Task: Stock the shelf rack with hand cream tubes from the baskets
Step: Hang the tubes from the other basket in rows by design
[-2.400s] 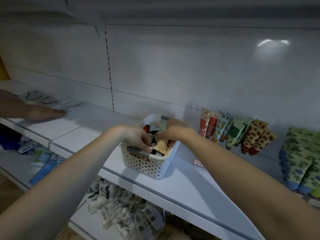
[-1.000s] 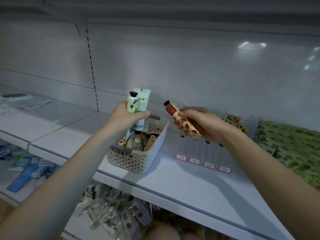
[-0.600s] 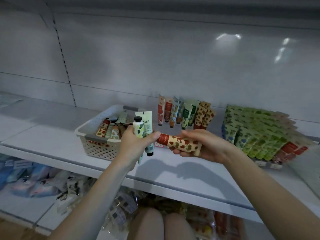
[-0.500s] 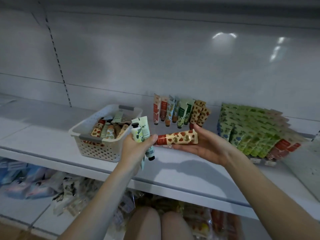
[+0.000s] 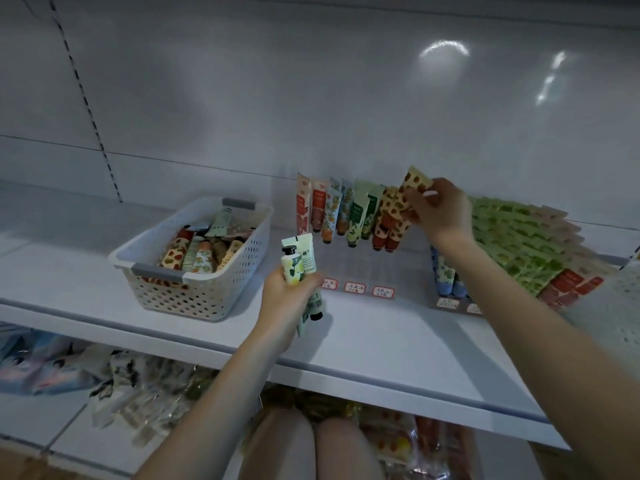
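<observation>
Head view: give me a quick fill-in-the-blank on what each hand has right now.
1. The right hand pinches the orange-spotted tube at the ____ end of the standing row.
2. The left hand holds ____ pale green tubes.
3. The white basket sits on the shelf to the ____ of the left hand.

Missing words: right; two; left.

Two bare arms in shot here: left forearm (image 5: pixel 221 393) and right forearm (image 5: pixel 519 306), uncovered all the way to the frame edge. Left hand (image 5: pixel 291 296) and right hand (image 5: pixel 440 209) bare too, a pale thumbnail (image 5: pixel 430 193) catching light on the right. Bare knees (image 5: pixel 277 445) along the bottom edge.
</observation>
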